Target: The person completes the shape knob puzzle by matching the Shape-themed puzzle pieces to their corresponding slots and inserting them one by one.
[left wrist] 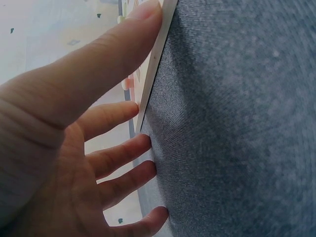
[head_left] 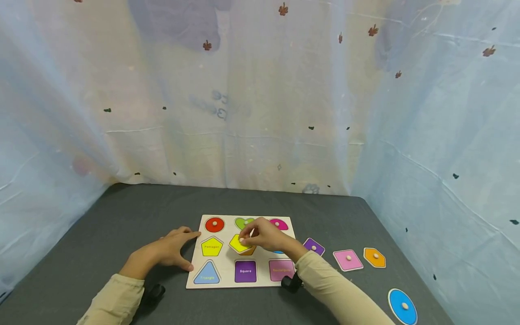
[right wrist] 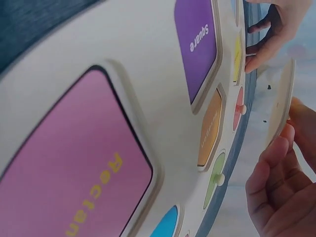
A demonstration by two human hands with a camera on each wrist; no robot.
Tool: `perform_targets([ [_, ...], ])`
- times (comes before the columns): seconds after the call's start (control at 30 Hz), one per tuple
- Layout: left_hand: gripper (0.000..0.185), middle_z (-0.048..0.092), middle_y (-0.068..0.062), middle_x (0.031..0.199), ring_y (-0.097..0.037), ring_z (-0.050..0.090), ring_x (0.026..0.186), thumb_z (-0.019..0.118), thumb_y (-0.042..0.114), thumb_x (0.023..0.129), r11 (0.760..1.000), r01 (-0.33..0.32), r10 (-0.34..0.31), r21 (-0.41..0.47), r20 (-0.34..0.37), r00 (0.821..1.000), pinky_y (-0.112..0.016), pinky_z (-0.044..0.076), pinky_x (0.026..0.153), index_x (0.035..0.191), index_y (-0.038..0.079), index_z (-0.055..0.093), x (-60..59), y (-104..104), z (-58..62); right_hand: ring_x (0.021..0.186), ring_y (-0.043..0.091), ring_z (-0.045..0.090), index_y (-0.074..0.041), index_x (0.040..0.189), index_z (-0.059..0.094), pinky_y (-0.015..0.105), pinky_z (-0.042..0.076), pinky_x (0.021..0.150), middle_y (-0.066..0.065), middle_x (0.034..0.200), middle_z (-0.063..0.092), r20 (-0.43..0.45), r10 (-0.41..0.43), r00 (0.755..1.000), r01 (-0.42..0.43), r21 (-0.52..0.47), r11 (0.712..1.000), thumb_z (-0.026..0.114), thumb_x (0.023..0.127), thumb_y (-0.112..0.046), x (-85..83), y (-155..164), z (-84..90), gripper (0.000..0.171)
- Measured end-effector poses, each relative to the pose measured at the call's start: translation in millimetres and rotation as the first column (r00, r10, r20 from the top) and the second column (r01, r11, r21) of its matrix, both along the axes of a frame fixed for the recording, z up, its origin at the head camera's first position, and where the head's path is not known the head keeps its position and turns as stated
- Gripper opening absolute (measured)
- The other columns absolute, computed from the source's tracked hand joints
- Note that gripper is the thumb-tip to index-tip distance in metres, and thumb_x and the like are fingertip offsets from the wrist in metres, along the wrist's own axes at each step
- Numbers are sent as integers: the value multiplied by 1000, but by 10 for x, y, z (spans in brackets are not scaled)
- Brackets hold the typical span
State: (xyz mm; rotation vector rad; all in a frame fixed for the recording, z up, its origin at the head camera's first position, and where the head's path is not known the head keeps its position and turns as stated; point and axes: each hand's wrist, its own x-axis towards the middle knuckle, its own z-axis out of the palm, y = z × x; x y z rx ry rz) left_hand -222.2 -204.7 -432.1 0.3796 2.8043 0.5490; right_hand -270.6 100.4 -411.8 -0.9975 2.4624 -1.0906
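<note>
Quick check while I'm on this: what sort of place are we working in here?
Probably a makeshift recording booth, not a lived-in room: a grey cloth table walled on three sides by translucent sheets. On it lie only a wooden shape puzzle board and loose pieces, such as the blue circle.

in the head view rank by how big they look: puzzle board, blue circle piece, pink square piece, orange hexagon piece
1. puzzle board
2. blue circle piece, though it lies nearest the camera, which may enlarge it
3. pink square piece
4. orange hexagon piece, close to the pink square in size
</note>
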Motion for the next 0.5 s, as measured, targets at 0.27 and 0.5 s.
perform_targets([
  [0.27,102,45,-18,148,-40,45,132,94,39,66,1000,-3,3,-4,1,1000,-78,32,104,152,14,46,-4,-1,-18,67,10,52,-6,99,78,17,45,61,0,81,63,7,7,1000,-7,25,1000,73,93,-11,-22,-109,-20,9],
  [0.5,101,46,-18,147,-39,46,130,95,39,66,1000,1,-1,-1,-3,1000,-73,36,104,152,14,47,-8,-4,-12,70,10,53,-8,96,78,16,46,62,-3,79,61,28,4,1000,-6,41,999,73,93,-12,-52,-226,-51,7],
])
